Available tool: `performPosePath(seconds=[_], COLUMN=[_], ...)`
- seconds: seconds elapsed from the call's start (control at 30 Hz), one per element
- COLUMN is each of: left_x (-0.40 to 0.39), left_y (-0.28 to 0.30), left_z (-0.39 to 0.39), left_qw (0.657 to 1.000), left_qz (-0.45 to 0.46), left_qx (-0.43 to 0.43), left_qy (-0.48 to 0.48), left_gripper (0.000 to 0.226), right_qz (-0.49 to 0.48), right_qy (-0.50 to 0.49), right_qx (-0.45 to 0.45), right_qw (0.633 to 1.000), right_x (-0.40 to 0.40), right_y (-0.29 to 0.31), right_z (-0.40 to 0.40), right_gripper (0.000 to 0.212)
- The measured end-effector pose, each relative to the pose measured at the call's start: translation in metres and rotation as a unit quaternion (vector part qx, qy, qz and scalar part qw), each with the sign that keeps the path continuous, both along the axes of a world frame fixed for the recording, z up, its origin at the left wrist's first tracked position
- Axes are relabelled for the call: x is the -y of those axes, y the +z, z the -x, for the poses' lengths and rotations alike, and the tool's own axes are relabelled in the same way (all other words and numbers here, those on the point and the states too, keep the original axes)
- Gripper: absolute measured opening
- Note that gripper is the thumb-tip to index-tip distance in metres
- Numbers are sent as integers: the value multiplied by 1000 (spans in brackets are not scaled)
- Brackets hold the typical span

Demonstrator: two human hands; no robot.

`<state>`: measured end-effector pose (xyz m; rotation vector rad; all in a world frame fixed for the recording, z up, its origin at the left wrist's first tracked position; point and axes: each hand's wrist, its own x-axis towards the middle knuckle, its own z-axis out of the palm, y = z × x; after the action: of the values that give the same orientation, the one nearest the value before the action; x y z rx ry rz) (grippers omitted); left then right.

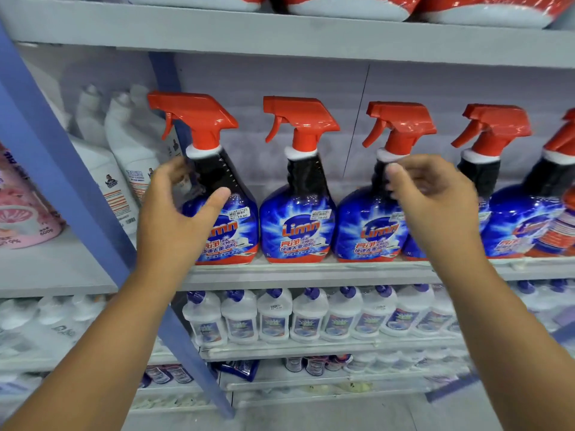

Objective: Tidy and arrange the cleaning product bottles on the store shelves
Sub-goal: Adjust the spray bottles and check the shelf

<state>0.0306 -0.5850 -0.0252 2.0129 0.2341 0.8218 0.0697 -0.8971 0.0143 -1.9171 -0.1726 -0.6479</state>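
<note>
Several blue spray bottles with red trigger heads stand in a row along the grey shelf (pixel 311 270). My left hand (pixel 177 219) is spread in front of the leftmost spray bottle (pixel 238 234). Its thumb lies across the bottle's body, its fingers sit left of the neck, and it does not grip. The second spray bottle (pixel 298 225) stands untouched between my hands. My right hand (pixel 435 197), blurred, hovers with loosely curled fingers at the black neck of the third spray bottle (pixel 370 231) and holds nothing. A fourth spray bottle (pixel 522 219) stands further right, partly hidden by that hand.
A blue shelf upright (pixel 62 169) runs diagonally at the left. Beyond it are white bottles (pixel 133 150) and a pink pack (pixel 25 213). Red-and-white packs (pixel 348 7) lie on the shelf above. White bottles with purple caps (pixel 273 318) fill the shelf below.
</note>
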Motion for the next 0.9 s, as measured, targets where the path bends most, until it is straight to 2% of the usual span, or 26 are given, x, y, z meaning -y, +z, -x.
performPosePath(seconds=[0.07, 0.17, 0.23, 0.37, 0.5, 0.63, 0.73, 0.9], left_x=[8, 14, 14, 18, 25, 16, -3, -61], left_y=[-3, -4, -8, -9, -11, -10, -5, 2], left_z=[4, -1, -4, 7, 44, 94, 131, 174], left_qw=[1000, 999, 998, 997, 990, 984, 983, 980], left_qz=[-8, 15, 5, 40, 114, 150, 151, 157], left_qx=[16, -15, -36, -46, -41, -41, -42, -22], left_qy=[14, 33, 47, 44, 73, 88, 93, 120], left_gripper=[63, 58, 48, 46, 48, 53, 48, 45], right_qz=[28, 108, 114, 94, 55, 43, -12, -42], right_qy=[-47, -32, 8, -1, -38, 83, 201, 298], right_qx=[-7, -58, -93, -75, -17, 14, -64, -117], right_qw=[998, 992, 989, 993, 998, 996, 977, 946], right_x=[22, 29, 27, 21, -1, -42, -85, -152], right_y=[-3, -10, -17, -36, -53, -55, -57, -62], right_z=[-4, -19, -25, -17, 16, 44, 66, 101], right_gripper=[28, 58, 57, 49, 66, 62, 63, 48])
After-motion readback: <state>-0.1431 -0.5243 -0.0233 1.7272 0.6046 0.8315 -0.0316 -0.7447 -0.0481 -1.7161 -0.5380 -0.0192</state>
